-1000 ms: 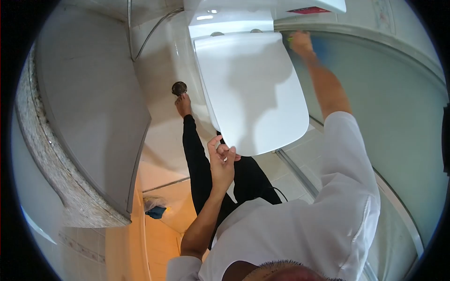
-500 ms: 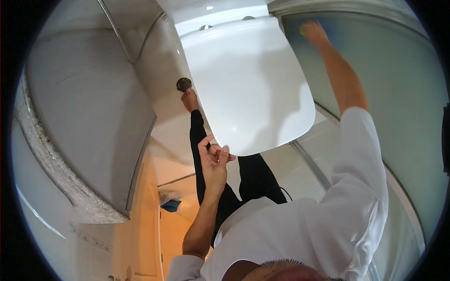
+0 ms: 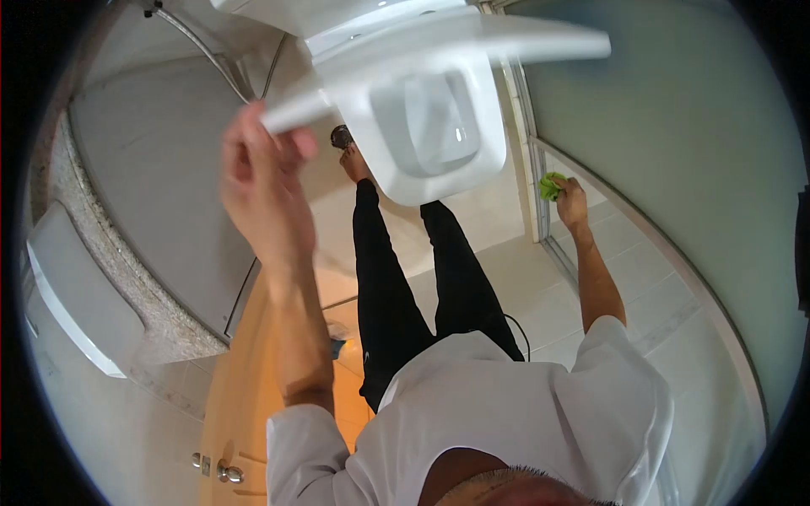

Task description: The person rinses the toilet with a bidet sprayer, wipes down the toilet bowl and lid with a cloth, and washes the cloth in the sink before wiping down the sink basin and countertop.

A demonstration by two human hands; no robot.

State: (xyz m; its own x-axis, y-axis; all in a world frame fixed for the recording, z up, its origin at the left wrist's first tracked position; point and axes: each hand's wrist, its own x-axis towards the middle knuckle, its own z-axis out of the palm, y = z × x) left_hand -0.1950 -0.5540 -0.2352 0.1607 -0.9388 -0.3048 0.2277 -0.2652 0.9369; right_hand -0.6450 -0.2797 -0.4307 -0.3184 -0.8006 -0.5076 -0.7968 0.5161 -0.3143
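My left hand, blurred by motion, has its fingers closed on the left corner of a white toilet lid. The lid is tilted up and smeared across the back of the toilet. Below it the toilet bowl shows its white rim and open inside, with a glint on the inner wall. Out to the right, my right hand pinches a crumpled green cloth beside the shower frame, well apart from the toilet.
A frosted glass shower panel in a metal frame curves along the right. To the left stands a stone-edged counter. A round floor drain lies by my foot, and an orange-lit door with a knob is at lower left.
My left hand has raised the toilet lid, uncovering the bowl, and moved up and left. My right hand has come down from the glass panel with the green cloth.
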